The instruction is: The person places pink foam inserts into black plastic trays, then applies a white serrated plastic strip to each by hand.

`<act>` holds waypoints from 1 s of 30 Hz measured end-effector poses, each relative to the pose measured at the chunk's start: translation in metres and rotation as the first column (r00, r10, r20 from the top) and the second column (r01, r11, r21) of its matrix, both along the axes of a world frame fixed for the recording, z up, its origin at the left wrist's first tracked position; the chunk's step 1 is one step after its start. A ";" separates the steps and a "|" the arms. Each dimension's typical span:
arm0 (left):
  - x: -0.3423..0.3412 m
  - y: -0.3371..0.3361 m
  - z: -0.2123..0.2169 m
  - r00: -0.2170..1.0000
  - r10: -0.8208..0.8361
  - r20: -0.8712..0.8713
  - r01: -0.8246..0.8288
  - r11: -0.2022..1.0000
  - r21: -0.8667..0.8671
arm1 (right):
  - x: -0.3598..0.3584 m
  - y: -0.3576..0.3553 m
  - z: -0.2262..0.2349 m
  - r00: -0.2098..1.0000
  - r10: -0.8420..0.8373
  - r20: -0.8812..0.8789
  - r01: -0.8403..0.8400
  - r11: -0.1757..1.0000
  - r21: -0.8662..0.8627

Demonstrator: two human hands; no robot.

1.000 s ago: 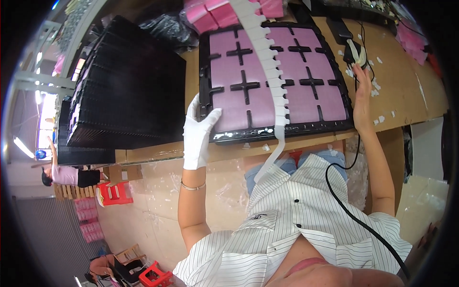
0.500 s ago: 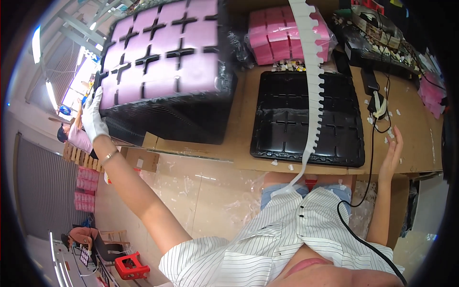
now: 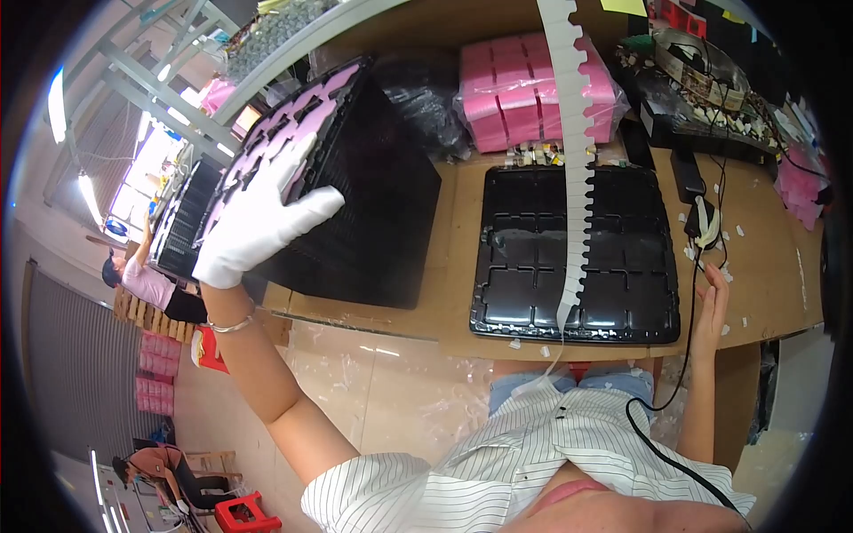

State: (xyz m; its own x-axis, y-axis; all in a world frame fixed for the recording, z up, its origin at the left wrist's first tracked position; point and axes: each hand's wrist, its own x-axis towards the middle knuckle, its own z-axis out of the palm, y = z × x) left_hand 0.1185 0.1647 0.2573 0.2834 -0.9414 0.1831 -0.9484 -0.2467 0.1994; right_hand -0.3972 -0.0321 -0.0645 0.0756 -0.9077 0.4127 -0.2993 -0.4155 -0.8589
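My left hand (image 3: 253, 218), in a white glove, is at the near left side of a tall stack of black plastic trays (image 3: 382, 204). Its fingers are stretched out with the thumb apart, over the edge of the top tray, which holds pink pieces (image 3: 335, 84). Whether the fingertips touch that tray I cannot tell. My right hand (image 3: 710, 304) is bare, fingers extended and slightly bent, by the table's front edge close to a black cable (image 3: 691, 306). Between my hands a black tray with cross-shaped ridges (image 3: 533, 258) lies flat. A white notched strip (image 3: 579, 133) hangs in front of it.
Pink blocks in clear film (image 3: 506, 102) stand behind the flat tray, beside a black plastic bag (image 3: 426, 111). Cables and a cluttered black device (image 3: 702, 111) occupy the right back. White scraps dot the cardboard-covered table (image 3: 773, 258). Other people work at far left.
My left hand has left the pink-filled tray's left corner and come rightward over its near side. That tray now sits farther left, seen at a steeper angle. My right hand stays near the cable.
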 end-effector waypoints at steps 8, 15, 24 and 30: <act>0.041 0.033 0.003 0.980 0.184 -0.071 -0.180 0.982 0.056 | 0.003 0.009 0.012 0.990 0.115 0.083 -0.119 0.992 0.049; -0.038 0.006 -0.040 0.644 0.284 0.711 0.024 0.921 -0.390 | 0.036 0.018 0.030 0.967 0.241 0.083 -0.246 0.967 0.059; -0.183 -0.093 -0.233 0.384 -0.043 -0.922 0.087 0.996 -0.010 | 0.136 0.058 0.047 0.794 0.594 -0.126 -0.491 0.750 0.443; -0.197 -0.081 -0.253 0.185 -0.005 -0.983 -0.187 0.982 -0.040 | 0.161 0.062 0.026 0.803 0.420 0.424 -0.593 0.633 0.497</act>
